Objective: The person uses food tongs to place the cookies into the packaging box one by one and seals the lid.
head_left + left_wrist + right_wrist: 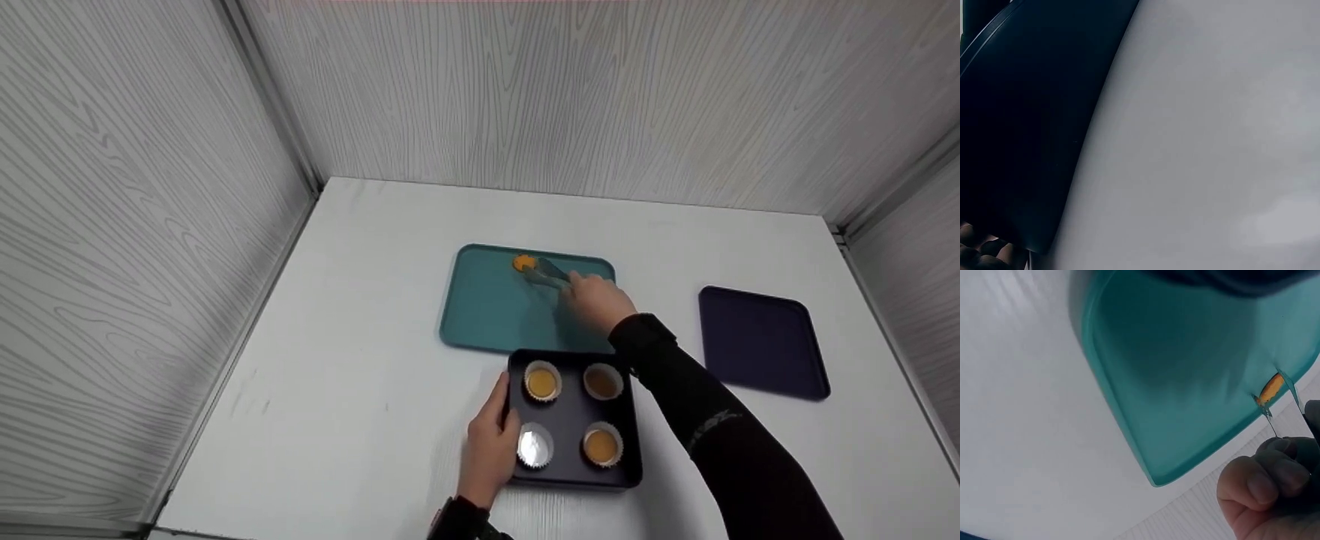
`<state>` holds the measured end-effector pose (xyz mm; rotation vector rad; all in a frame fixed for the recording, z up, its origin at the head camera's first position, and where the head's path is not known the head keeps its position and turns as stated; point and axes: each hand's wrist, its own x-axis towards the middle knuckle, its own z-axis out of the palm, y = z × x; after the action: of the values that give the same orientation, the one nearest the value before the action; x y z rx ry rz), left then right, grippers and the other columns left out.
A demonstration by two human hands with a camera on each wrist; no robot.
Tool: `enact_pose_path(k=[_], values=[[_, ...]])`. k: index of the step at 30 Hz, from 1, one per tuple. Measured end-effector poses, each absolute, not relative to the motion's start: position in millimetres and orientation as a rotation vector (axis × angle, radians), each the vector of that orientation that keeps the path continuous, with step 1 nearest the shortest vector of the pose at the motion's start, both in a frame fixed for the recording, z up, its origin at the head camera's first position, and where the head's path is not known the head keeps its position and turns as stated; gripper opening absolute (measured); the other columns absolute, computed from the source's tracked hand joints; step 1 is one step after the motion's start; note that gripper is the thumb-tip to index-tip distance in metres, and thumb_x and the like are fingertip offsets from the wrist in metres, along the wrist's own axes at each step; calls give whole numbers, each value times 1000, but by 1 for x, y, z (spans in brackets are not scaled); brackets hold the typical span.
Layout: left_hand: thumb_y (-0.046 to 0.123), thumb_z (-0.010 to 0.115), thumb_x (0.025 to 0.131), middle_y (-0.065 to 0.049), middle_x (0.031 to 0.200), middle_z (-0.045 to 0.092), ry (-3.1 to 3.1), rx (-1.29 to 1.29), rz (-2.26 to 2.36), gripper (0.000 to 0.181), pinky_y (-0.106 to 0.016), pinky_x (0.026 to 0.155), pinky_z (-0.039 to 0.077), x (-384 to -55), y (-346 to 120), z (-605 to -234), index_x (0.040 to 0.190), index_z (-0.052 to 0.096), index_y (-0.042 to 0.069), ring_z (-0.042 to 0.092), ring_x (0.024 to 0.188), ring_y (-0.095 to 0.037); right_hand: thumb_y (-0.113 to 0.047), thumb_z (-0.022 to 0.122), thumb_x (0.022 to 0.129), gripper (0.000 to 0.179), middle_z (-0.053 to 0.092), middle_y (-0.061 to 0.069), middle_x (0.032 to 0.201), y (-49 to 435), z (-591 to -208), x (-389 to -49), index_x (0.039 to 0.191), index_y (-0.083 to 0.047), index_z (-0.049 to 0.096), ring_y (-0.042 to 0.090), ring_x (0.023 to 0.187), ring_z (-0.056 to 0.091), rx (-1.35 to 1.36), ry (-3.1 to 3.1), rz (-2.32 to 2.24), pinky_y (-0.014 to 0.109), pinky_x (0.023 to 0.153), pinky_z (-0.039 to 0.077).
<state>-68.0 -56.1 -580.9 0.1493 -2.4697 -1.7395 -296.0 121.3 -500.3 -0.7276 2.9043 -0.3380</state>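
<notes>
My right hand [600, 300] holds green tongs [551, 273] over the teal tray [487, 322]. In the right wrist view the tong tips [1290, 388] are on either side of a small orange round piece [1272, 387] close to the tray's far edge. My left hand [487, 446] grips the left wall of a dark square pan [566, 469], thumb over the rim. White paper cups stand in it: one with a yellow round [541, 383], one brownish [602, 382], one orange-yellow [601, 446]. The front left cup [535, 446] shows a shiny, bare bottom.
A flat dark purple tray [765, 341] lies at the right on the white table [352, 360]. Wood-grain panels [525, 97] stand at the back and both sides. The dark pan overlaps the teal tray's near edge in the head view.
</notes>
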Motion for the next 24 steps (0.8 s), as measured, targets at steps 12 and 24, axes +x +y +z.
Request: enact_pose_path(k=[12,24], values=[[13,48,107,2,162,38,-2470,141,-1750,56,-42,112,42,-68,-55,-582,161,35,16,38,147,-16,-29,44,111,34,56,14,80,109,-488,-307,102,-2,60,25,66,54,-567,2796,-515,38,62,39],[14,49,107,4,161,40,-2488,158,-1718,56,-40,110,44,-67,-56,-581,161,35,18,40,146,-15,-38,44,111,37,62,16,93,97,-484,-311,109,-4,59,29,79,60,-531,2715,-576,39,69,41]])
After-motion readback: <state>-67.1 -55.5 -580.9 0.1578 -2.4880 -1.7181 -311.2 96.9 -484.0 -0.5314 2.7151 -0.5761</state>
